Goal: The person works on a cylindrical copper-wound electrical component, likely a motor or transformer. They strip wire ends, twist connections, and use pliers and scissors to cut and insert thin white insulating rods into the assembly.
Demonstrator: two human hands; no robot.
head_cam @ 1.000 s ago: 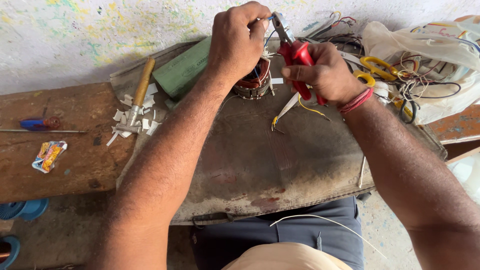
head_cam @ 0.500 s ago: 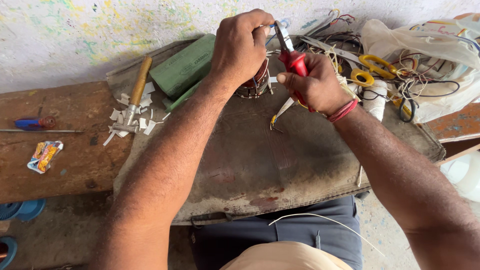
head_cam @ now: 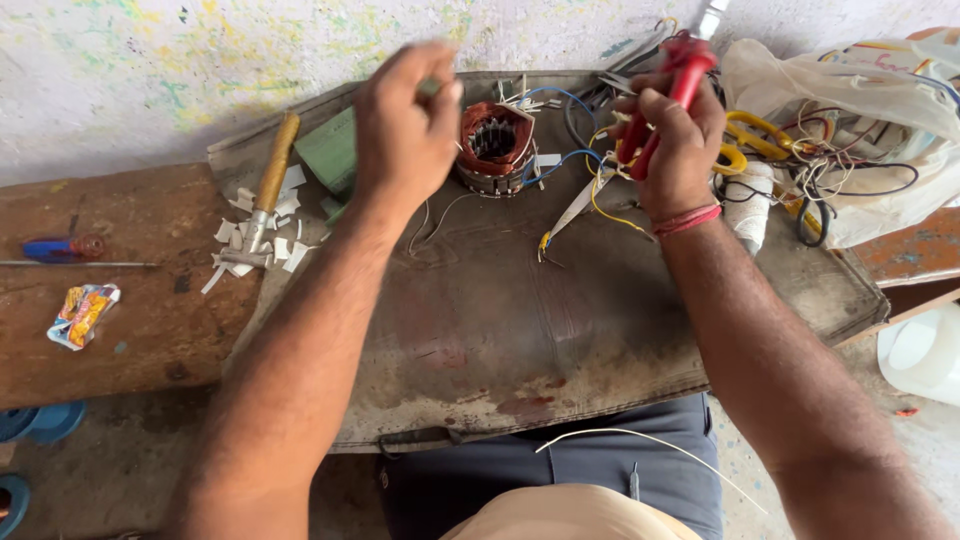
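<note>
A small motor stator with copper windings sits on a worn dark mat, with blue, yellow and white wire leads trailing to its right. My left hand hovers just left of the stator, blurred, fingers pinched together near a thin wire; what it holds is unclear. My right hand grips red-handled pliers, jaws pointing away from me, to the right of the stator.
A wooden-handled tool lies among white paper scraps at left, beside a green block. A blue screwdriver and a wrapper rest on the wooden board. A plastic bag of tangled wires and yellow-handled scissors lie right.
My left hand lifted off the stator and shifted left, uncovering it. My right hand with the pliers moved right and away from the stator.
</note>
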